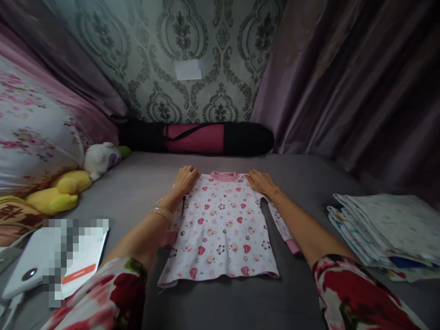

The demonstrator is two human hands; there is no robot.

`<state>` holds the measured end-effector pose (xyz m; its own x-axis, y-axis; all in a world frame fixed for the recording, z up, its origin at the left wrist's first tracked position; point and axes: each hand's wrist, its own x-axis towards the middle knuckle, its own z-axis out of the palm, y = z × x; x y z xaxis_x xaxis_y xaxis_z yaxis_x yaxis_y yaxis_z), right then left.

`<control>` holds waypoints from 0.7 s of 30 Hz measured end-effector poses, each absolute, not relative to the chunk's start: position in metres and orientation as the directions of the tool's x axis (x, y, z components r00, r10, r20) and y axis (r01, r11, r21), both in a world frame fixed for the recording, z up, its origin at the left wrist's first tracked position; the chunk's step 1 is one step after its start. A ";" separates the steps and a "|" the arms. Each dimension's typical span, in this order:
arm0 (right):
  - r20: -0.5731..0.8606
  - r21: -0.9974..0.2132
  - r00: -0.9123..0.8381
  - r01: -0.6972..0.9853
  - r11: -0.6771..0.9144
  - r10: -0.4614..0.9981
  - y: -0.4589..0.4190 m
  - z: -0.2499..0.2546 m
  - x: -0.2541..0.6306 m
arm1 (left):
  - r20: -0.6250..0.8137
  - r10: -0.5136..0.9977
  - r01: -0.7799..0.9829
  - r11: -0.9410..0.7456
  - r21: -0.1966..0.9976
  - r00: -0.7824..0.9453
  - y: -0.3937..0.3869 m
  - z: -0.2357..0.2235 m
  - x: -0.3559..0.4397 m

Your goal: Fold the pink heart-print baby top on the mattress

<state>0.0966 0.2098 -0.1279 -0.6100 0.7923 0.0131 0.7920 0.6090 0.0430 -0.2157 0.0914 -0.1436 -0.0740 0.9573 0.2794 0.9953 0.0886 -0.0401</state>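
A small long-sleeved child's shirt (223,224), white with red hearts, flowers and a pink collar, lies spread out on the grey sheet with its collar away from me. At its left shoulder edge, my left hand (187,178) has its fingers curled closed on the cloth. My right hand (261,180) is closed on the opposite shoulder. Both pink-cuffed sleeves lie down along the sides, partly hidden under my forearms. The hem nearest me is slightly wavy.
On the right sits a stack of folded cloths (388,224). To the left are a phone (84,259), a white device with a cable (30,270), a yellow plush toy (57,195) and a white plush toy (99,158). A black and pink long bag (195,137) lies along the wall.
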 end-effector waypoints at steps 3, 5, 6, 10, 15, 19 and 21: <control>0.031 0.050 -0.597 0.802 0.596 0.801 0.219 -0.131 0.091 | 0.259 0.960 0.989 0.133 -0.068 -0.111 0.103 -0.144 -0.218; 0.041 0.036 -0.594 0.804 0.593 0.803 0.223 -0.134 0.089 | 0.246 0.961 0.985 0.153 -0.078 -0.130 0.109 -0.146 -0.218; 0.038 0.022 -0.589 0.808 0.589 0.807 0.224 -0.136 0.088 | 0.234 0.963 0.984 0.159 -0.080 -0.136 0.110 -0.147 -0.218; 0.042 -0.023 -0.548 0.836 0.549 0.836 0.228 -0.140 0.083 | 0.135 0.969 0.977 0.211 -0.024 -0.206 0.115 -0.153 -0.220; 0.070 -0.114 -0.563 0.815 0.567 0.823 0.226 -0.137 0.064 | 0.109 0.965 0.969 0.229 0.089 -0.238 0.122 -0.147 -0.211; 0.020 -0.223 -0.614 0.767 0.602 0.789 0.220 -0.140 0.042 | 0.045 0.984 0.968 0.161 0.195 -0.172 0.133 -0.140 -0.188; 0.031 -0.224 -0.615 0.764 0.605 0.788 0.218 -0.144 0.034 | 0.025 0.982 0.962 0.176 0.210 -0.186 0.138 -0.139 -0.179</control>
<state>0.0339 0.2182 -0.1439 -0.6147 0.7882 0.0311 0.7642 0.6048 -0.2239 -0.1791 0.1377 -0.1394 -0.1858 0.9823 0.0254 0.9617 0.1765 0.2096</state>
